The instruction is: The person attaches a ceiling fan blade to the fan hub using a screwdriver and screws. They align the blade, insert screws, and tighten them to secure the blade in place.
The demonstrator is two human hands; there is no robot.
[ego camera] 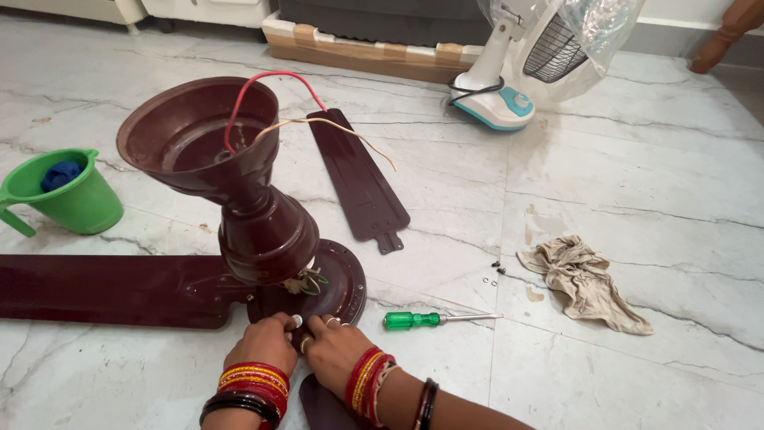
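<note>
Ceiling fan motor: the dark maroon fan body lies on the marble floor at lower centre-left of the frame, its round housing flat on the floor and its cup-shaped canopy tipped up toward the upper left.
Where it lies from you: directly ahead of both your hands, touching them at the near rim of the housing.
Long axis: the stem runs from the housing at lower centre up and left to the canopy; the attached blade stretches out to the left edge of the frame.
Left hand: fingers curled and pressed together against the lower edge of the housing, wrist stacked with red, gold and black bangles.
Right hand: just beside the left, touching it, fingertips bunched at the same spot on the rim; whether they pinch a small part there I cannot tell.
Nearer hand: neither, both meet at one point on the rim.
Arm pose: your forearms come in from the bottom edge and converge, the right one angled in from the lower right.
Screwdriver: green handle, lying just right of your right hand, shaft pointing right.
Loose blade: lies apart above centre, long axis slanting from upper left to lower right.
Wires: red and pale leads rise from the canopy.
Rag: crumpled at right, small screws near its left side.
Green mug: at the left edge.
</note>
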